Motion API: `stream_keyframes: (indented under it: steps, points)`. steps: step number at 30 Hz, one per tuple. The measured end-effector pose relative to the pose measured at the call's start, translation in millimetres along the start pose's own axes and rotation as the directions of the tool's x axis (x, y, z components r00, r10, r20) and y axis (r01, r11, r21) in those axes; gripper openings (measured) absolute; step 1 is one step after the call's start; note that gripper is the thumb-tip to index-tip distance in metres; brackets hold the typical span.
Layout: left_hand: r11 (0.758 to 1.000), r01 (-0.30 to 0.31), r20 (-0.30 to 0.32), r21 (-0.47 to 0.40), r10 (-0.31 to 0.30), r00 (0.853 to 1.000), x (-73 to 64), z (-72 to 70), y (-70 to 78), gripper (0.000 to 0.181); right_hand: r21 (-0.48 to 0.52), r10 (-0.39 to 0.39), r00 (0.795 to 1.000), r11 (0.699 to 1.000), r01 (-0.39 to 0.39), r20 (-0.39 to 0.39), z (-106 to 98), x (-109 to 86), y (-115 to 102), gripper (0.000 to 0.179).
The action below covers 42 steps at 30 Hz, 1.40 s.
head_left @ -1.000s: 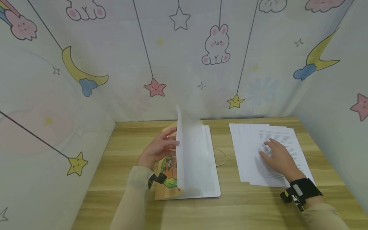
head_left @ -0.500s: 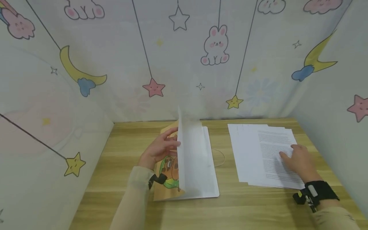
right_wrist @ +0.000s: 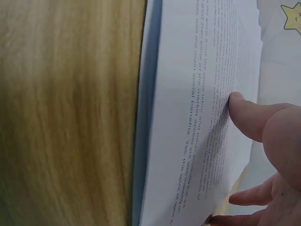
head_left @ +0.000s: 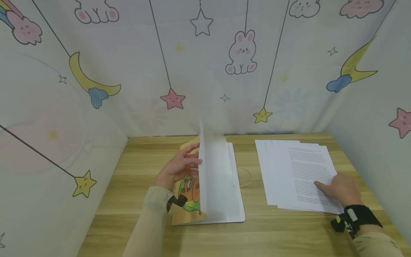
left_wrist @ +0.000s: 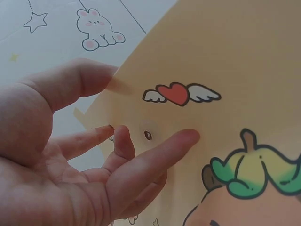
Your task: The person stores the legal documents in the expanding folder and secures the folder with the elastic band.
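white flap point(head_left: 215, 175) hides folder inside | printed text point(head_left: 308, 171) unreadable

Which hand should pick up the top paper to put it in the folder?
Probably the right hand: it already rests on the printed sheets, thumb on the top page and fingers at the stack's edge. The left hand is busy holding the folder's cover open.
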State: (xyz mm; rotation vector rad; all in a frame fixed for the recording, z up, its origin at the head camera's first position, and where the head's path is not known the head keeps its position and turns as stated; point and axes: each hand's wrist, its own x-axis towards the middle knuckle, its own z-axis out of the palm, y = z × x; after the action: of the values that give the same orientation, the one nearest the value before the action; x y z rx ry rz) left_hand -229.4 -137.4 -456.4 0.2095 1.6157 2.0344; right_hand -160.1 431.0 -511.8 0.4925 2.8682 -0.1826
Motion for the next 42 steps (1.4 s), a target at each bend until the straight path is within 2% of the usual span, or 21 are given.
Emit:
stream_keyframes:
  steps: [5,10,16,23,32,36,42]
  points:
    - [1.0,0.002,0.009,-0.003,-0.002,1.0,0.2,0.7,-0.2,0.074,0.009,0.043,0.999,0.999,-0.043,0.004,4.0,3.0,1.5,0.09]
    - [1.0,-0.002,0.025,-0.011,0.002,1.0,0.4,0.1,-0.8,0.075,0.037,0.051,0.998,0.998,-0.053,0.049,1.8,6.3,3.1,0.101]
    - [1.0,0.0,0.02,-0.008,0.0,1.0,1.1,0.7,-1.3,0.075,0.041,0.035,0.997,0.998,-0.038,0.064,-2.1,7.3,6.8,0.097]
    - [1.0,-0.001,0.022,0.005,0.0,1.0,3.4,1.1,-2.4,0.074,0.161,0.047,0.995,0.985,-0.06,0.082,-1.9,10.0,13.7,0.103]
    - [1.0,0.002,0.019,0.015,-0.003,1.0,3.9,-1.1,-5.2,0.073,0.246,0.0,0.999,0.969,-0.009,0.039,0.0,10.1,17.6,0.107]
    - [1.0,0.007,0.017,0.023,-0.008,1.0,3.6,-0.9,-4.7,0.074,0.28,0.032,0.999,0.96,-0.035,0.014,0.9,9.0,17.7,0.1]
    - [1.0,0.006,0.016,0.023,-0.007,1.0,3.3,0.4,-3.1,0.074,0.281,0.098,0.995,0.954,-0.101,0.027,3.0,9.3,19.7,0.074]
